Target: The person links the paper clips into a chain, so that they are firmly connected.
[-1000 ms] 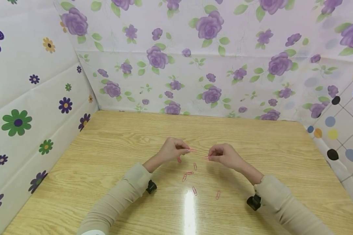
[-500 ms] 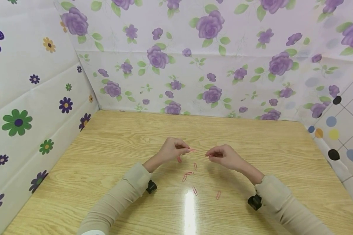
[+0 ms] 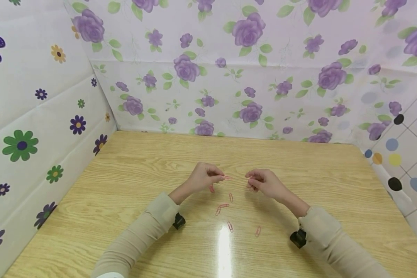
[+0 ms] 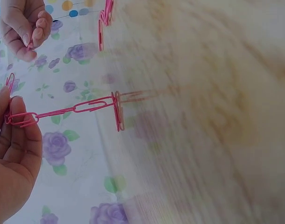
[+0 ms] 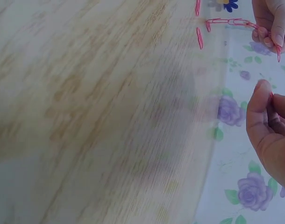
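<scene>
My left hand pinches the top clip of a chain of linked pink paper clips. One end of that clip sticks up past the thumb in the left wrist view, and the chain hangs from the fingers to the table. To the right, at about the same height, my right hand holds a single pink paper clip between thumb and fingertips, mostly covered by them. A small gap separates the two hands. Nearer me lie several pink paper clips, among them one upright-lying clip just below the gap.
Two paper clips lie close together on the wooden table. Farther forward are a left clip and a right clip. Flowered cloth walls the back, with patterned sheets at both sides.
The fingers of my right hand have shifted around the paper clip, which earlier pointed out to the left and is now mostly hidden. My left hand stays still with the chain.
</scene>
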Action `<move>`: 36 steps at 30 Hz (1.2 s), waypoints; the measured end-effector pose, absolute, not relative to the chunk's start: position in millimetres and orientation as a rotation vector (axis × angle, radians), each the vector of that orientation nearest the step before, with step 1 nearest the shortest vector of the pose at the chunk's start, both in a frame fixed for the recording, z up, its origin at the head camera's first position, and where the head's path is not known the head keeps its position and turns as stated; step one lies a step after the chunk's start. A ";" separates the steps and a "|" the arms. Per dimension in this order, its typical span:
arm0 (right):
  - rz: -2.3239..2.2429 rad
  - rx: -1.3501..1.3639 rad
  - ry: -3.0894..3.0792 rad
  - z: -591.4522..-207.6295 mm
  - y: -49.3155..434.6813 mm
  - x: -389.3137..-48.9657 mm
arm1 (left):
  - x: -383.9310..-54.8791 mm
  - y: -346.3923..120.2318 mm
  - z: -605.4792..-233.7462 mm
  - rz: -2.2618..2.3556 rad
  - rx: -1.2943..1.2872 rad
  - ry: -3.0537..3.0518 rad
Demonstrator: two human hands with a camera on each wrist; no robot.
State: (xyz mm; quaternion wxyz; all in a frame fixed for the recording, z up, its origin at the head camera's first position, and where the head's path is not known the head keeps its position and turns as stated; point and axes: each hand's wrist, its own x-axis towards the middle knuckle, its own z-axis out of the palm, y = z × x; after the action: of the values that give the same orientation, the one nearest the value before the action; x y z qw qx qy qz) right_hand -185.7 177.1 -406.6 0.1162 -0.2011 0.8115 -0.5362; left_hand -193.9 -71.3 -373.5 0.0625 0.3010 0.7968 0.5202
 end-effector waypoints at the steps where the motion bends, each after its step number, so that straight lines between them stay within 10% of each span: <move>1: -1.567 -0.577 2.372 -407.1 176.8 -186.2 | -194.3 -71.5 -373.9 1.575 0.911 2.410; 36: -1.598 -0.638 2.451 -399.4 142.4 -195.2 | -197.1 -67.3 -376.2 1.579 0.947 2.435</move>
State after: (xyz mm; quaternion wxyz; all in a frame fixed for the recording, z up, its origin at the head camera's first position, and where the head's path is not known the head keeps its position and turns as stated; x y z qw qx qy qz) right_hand -195.2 142.4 -399.4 0.0732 -0.2125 0.8162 -0.5323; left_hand -197.1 -67.3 -376.2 0.0443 0.3098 0.7968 0.5168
